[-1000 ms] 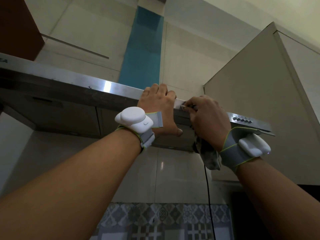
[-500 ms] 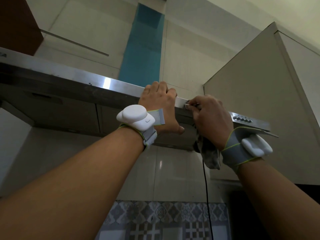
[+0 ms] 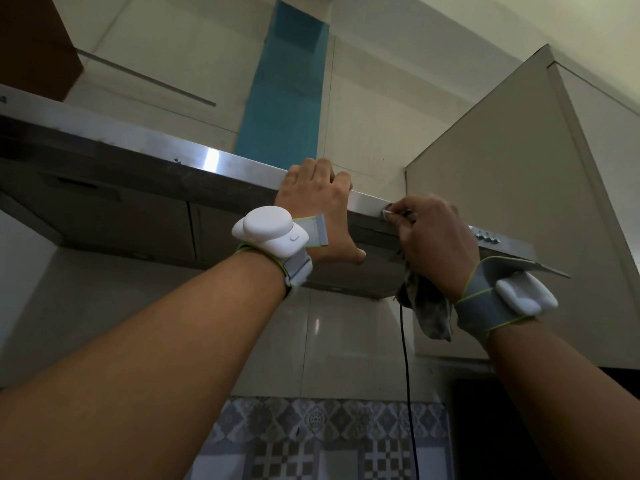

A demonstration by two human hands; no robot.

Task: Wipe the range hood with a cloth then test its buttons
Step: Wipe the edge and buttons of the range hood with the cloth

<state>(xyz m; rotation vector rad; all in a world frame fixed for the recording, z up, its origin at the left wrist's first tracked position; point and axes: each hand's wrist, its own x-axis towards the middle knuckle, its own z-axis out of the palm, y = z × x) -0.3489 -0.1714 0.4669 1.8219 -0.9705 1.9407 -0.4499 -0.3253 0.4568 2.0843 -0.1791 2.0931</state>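
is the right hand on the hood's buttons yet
No, the right hand grips the cloth against the range hood front edge, apart from the buttons further right.

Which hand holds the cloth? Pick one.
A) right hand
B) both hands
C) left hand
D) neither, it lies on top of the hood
A: the cloth hangs from under the right hand at the range hood front edge, while the left hand grips that edge bare.

One range hood (image 3: 145, 148), one cloth (image 3: 431, 308), two hands (image 3: 313, 202), two wristbands (image 3: 272, 233).
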